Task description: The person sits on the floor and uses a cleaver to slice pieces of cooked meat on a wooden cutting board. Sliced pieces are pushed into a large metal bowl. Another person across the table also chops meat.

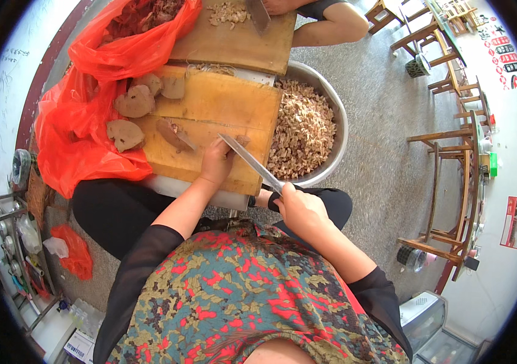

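Observation:
My right hand [301,209] grips the handle of a knife [254,161], its long blade slanting up and left over a wooden cutting board [226,102]. My left hand [217,159] rests on the board by the blade's tip, fingers bent down; a small brown piece of meat [242,140] lies just beyond the blade. Whether the fingers hold anything is hidden. Left of them lies a cut chunk of meat [176,134]. Several larger brown-grey chunks [134,101] sit at the board's left side. A round metal basin [341,132] full of chopped pieces [304,132] stands at the board's right edge.
Beyond my board, another person's hand [280,5] is at a cleaver [258,17] on a second board [231,43] with chopped bits. Red plastic bags [76,136] lie at the left, one holding dark meat [142,18]. Wooden stools and tables [465,182] stand at the right.

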{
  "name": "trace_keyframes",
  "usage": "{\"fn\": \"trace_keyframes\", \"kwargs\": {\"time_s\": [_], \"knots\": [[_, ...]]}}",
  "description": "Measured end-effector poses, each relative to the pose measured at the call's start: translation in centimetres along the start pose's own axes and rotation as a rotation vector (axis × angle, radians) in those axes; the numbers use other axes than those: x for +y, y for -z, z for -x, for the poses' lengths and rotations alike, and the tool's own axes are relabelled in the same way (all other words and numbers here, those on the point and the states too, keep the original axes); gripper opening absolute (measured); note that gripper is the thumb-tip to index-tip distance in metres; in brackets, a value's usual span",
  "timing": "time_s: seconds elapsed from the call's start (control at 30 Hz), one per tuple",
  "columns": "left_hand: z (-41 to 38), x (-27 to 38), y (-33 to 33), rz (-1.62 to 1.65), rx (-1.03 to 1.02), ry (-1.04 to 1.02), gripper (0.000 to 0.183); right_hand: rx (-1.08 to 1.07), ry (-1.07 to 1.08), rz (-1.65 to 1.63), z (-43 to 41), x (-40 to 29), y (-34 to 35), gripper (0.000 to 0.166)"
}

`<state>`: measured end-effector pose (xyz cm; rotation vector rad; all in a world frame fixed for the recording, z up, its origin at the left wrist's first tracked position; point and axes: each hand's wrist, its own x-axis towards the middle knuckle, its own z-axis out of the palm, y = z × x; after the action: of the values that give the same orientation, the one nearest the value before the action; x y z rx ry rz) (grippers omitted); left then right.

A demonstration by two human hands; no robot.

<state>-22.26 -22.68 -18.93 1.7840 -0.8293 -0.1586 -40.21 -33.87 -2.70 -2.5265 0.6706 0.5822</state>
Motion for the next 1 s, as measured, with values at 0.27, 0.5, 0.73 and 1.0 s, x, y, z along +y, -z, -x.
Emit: {"fn": "trace_keyframes", "kwargs": {"time_s": [0.27, 0.5, 0.73, 1.0], "knots": [[0.4, -1.5, 0.2, -0.145, -0.021, -0.108, 0.016, 0.111, 0.039, -0.028, -5.5, 2.8, -5.9, 0.028], [0.4, 0.4, 0.6, -0.091, -0.013, 0.048, 0.014, 0.003, -0.009, 0.0, 0.2, -0.3, -1.3, 0.025], [0.5, -1.1, 0.8, -0.271, -0.011, -0.169, 0.015, 0.076, 0.021, 0.003, -5.1, 2.2, -6.0, 0.027], [0.4, -1.1, 0.5, -0.199, -0.028, -0.128, 0.014, 0.047, 0.071, -0.045, -1.4, 0.5, -2.7, 0.019]]}}
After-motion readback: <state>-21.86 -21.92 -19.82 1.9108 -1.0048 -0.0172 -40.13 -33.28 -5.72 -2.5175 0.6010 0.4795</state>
